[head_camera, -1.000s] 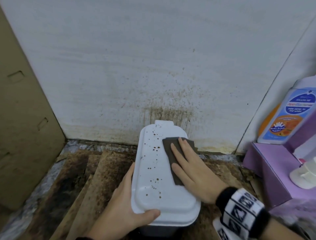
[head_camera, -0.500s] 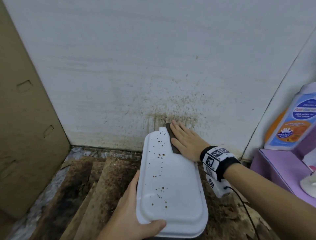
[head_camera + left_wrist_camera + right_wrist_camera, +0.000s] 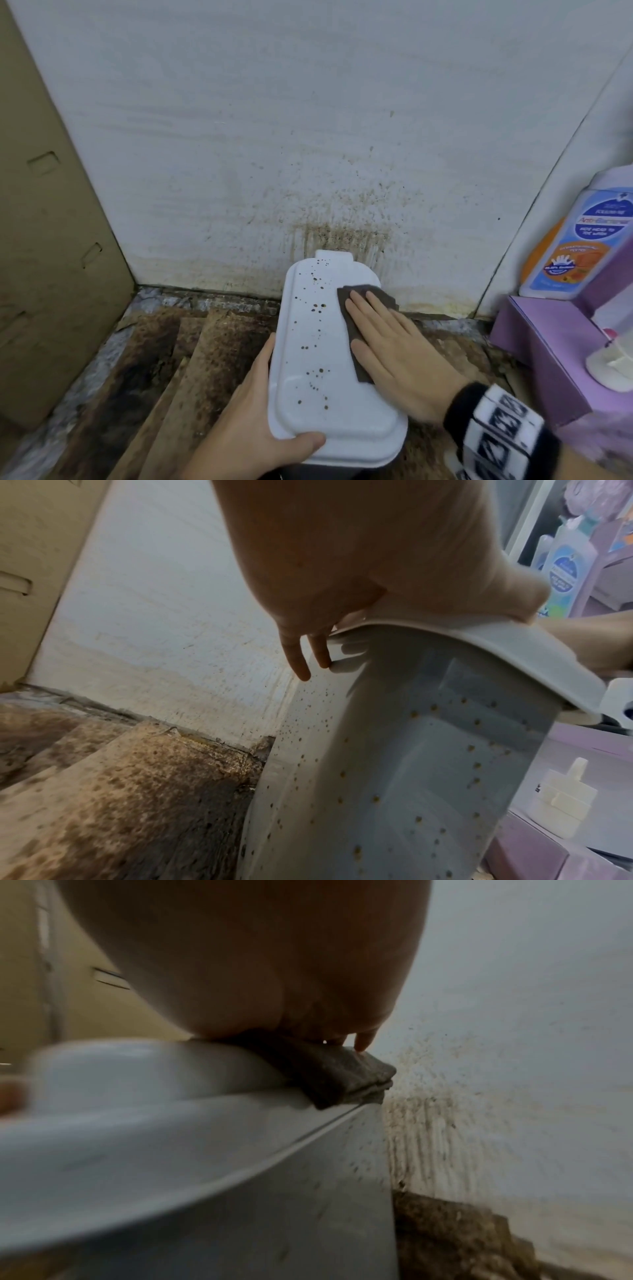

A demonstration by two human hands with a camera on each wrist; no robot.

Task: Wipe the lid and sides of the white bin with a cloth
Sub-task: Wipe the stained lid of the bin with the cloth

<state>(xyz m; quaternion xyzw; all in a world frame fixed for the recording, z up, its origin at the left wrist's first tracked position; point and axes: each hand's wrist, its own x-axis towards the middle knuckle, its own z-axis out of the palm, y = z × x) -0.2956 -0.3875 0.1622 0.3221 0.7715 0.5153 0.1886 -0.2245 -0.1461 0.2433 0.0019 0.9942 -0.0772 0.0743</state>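
Stained wall (image 3: pixel 308 154) just behind closed bin (image 3: pixel 411 777); spotted lid (image 3: pixel 318 359): right hand (image 3: pixel 394 349) flat on cloth (image 3: pixel 349 329), left hand (image 3: pixel 253 421) gripping near rim.

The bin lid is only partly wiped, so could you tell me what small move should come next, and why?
Probably slide the cloth leftward under the flat right hand. Brown spots still dot the left half of the lid, while the left hand steadies its near corner.

Dim, soft light; blurred, edge-warped wrist views.
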